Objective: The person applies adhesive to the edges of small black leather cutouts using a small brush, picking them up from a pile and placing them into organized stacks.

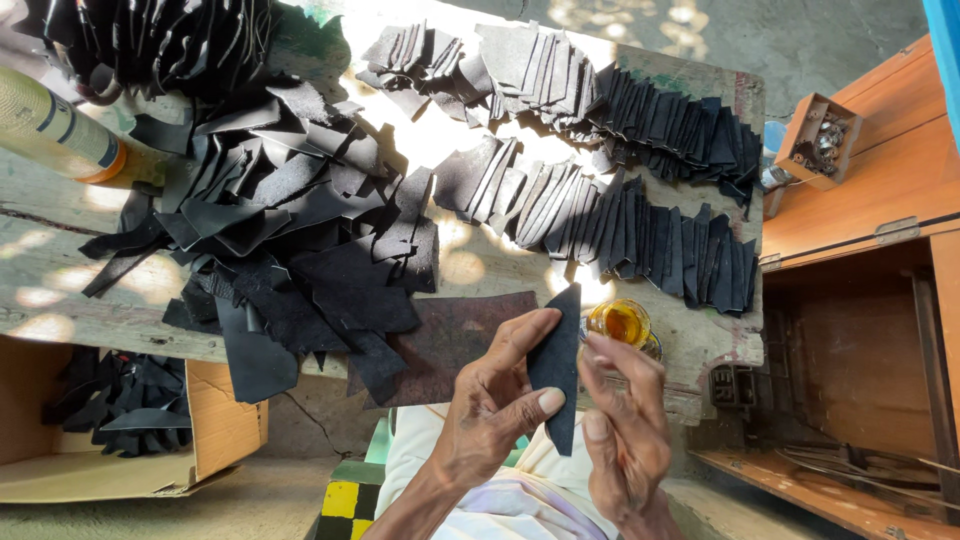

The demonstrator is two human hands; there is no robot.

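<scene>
Both hands pinch one black strip [556,365] upright over the bench's [60,290] near edge: left hand [492,400] and right hand [625,420] each closed on its sides.

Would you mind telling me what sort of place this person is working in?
Probably a small outdoor leather or shoemaking workshop. A worn wooden bench carries heaps of cut black leather pieces, a small pot of amber glue stands beside them, and both hands hold one black piece, left hand, right hand.
</scene>
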